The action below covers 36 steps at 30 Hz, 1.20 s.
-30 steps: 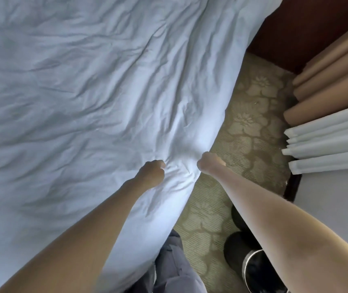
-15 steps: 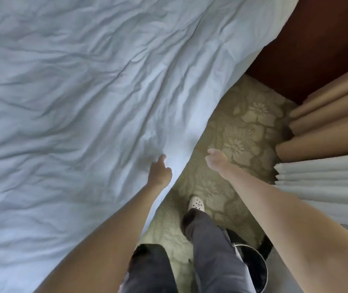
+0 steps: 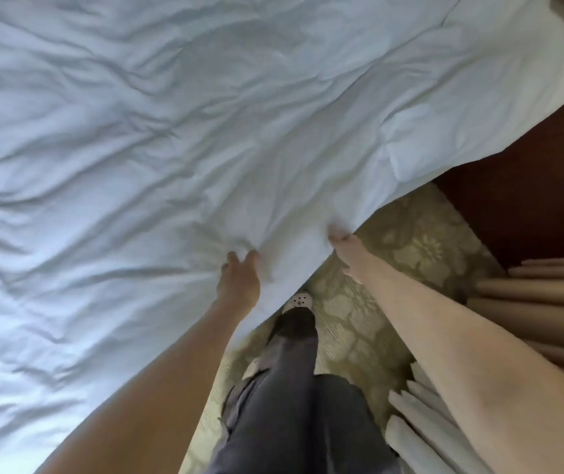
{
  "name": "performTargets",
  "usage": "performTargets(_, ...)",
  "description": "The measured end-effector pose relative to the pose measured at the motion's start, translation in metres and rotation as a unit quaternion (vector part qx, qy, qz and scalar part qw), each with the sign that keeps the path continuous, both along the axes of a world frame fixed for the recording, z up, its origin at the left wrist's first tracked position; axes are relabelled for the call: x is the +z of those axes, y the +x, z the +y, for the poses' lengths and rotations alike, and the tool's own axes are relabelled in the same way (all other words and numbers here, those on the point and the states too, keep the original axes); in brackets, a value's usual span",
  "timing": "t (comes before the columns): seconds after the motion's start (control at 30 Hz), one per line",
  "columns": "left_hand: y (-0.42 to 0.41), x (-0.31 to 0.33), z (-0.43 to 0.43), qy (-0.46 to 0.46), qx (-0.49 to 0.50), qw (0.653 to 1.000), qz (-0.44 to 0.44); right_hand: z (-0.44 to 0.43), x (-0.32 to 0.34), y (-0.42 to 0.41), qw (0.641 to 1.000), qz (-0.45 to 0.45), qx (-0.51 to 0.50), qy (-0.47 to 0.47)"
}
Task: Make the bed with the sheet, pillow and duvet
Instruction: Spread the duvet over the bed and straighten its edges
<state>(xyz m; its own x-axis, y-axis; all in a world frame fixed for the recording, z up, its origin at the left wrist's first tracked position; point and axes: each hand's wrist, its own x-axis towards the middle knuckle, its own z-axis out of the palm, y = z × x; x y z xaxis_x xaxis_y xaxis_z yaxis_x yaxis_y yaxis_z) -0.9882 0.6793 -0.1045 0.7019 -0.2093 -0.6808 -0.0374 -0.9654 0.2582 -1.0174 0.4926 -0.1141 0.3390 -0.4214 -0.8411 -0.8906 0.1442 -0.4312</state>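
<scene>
Left fingers curl into the duvet and bunch a pucker of cloth just inside its edge, so my left hand has a grip. Right fingertips vanish at the hem in blur; I can't tell whether my right hand has closed. The duvet lies rumpled across the bed, its edge over the carpet. I'd want both grips firm, then one even, low pull to draw out the wrinkles.

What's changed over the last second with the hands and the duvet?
Both hands let go of the duvet, the person stepped forward alongside it, and now the left hand bunches the fabric again while the right hand is back at its edge, grip blurred. The duvet remains spread, wrinkled.
</scene>
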Motion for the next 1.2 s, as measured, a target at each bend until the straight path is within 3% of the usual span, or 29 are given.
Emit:
performTargets(0.1, 0.002, -0.012, -0.019, 0.017, 0.057, 0.998, -0.009, -0.025, -0.009, 0.014, 0.998, 0.026, -0.045, 0.047)
performTargets(0.17, 0.001, -0.017, -0.027, 0.030, 0.076, 0.997, -0.013, -0.034, -0.015, 0.021, 0.989, 0.026, -0.057, 0.131)
performTargets(0.3, -0.004, -0.021, -0.034, 0.037, 0.130, 0.990, -0.030, -0.043, -0.019, 0.038, 0.964, -0.060, -0.102, 0.240)
performTargets(0.4, -0.017, -0.019, -0.036, -0.002, 0.228, 0.969, -0.096, -0.044, -0.010, 0.047, 0.963, -0.093, -0.094, 0.234)
performTargets(0.47, -0.034, -0.013, -0.044, -0.028, 0.372, 0.908, -0.190, -0.044, -0.004, 0.045, 0.977, -0.072, -0.057, 0.194)
performTargets(0.5, -0.043, -0.010, -0.049, -0.016, 0.461, 0.859, -0.221, -0.044, -0.003, 0.041, 0.983, -0.057, -0.034, 0.174)
performTargets(0.57, -0.060, -0.010, -0.055, 0.043, 0.641, 0.744, -0.184, -0.049, -0.007, 0.021, 0.990, 0.018, -0.008, 0.140)
performTargets(0.6, -0.071, -0.014, -0.053, 0.065, 0.692, 0.708, -0.123, -0.052, -0.012, 0.006, 0.993, 0.053, 0.008, 0.108)
performTargets(0.67, -0.095, -0.024, -0.045, 0.108, 0.671, 0.734, 0.000, -0.059, -0.018, -0.029, 0.993, 0.090, 0.014, 0.075)
performTargets(0.77, -0.129, -0.037, -0.030, 0.127, 0.606, 0.781, 0.079, -0.065, -0.021, -0.063, 0.988, 0.092, -0.058, 0.108)
performTargets(0.8, -0.135, -0.042, -0.029, 0.090, 0.624, 0.771, 0.093, -0.064, -0.017, -0.065, 0.986, 0.079, -0.069, 0.128)
performTargets(0.83, -0.140, -0.048, -0.026, 0.050, 0.658, 0.747, 0.085, -0.064, -0.014, -0.066, 0.984, 0.058, -0.072, 0.151)
performTargets(0.87, -0.142, -0.048, -0.024, -0.052, 0.761, 0.642, 0.076, -0.065, -0.014, -0.066, 0.981, 0.033, -0.072, 0.179)
performTargets(0.9, -0.144, -0.050, -0.023, -0.189, 0.837, 0.508, 0.072, -0.066, -0.014, -0.066, 0.977, 0.011, -0.060, 0.205)
performTargets(0.97, -0.146, -0.058, -0.024, -0.436, 0.857, 0.267, 0.067, -0.067, -0.014, -0.067, 0.972, -0.012, -0.036, 0.233)
performTargets(1.0, -0.146, -0.063, -0.020, -0.482, 0.850, 0.209, 0.035, -0.069, -0.017, -0.069, 0.970, 0.001, -0.039, 0.238)
performTargets(1.1, -0.139, -0.060, -0.008, -0.489, 0.838, 0.243, -0.025, -0.070, -0.017, -0.066, 0.973, 0.054, -0.044, 0.219)
performTargets(1.2, -0.151, -0.053, -0.008, -0.414, 0.868, 0.271, -0.045, -0.069, -0.018, -0.064, 0.979, 0.095, -0.025, 0.178)
